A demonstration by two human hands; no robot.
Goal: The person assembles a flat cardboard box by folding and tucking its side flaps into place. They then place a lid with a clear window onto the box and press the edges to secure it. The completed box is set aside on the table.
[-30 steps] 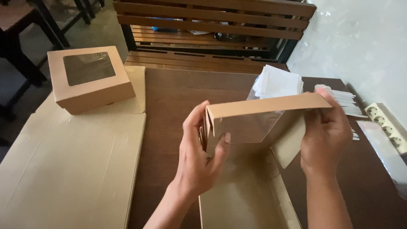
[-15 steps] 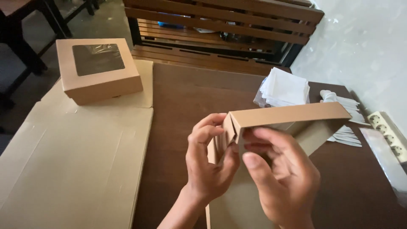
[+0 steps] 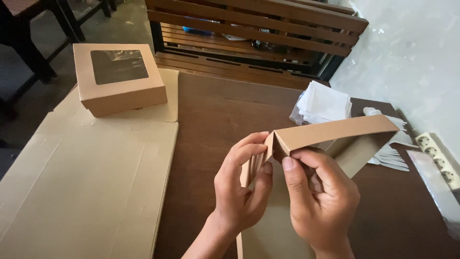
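I hold a half-folded brown cardboard box above the dark wooden table. My left hand pinches the box's left corner flap, fingers curled around the folded edge. My right hand grips the same corner from the right, thumb pressed on the front wall. The box's long wall runs up to the right, and its base panel hangs down between my wrists.
A finished brown box with a clear window lid stands at the far left on a large flat cardboard sheet. A stack of white paper sheets lies at the back right. A white power strip sits at the right edge. A slatted wooden bench stands behind.
My right hand has moved from the box's right end to its left corner, joining the left hand. The box sits slightly lower and its corner flap is folded in.
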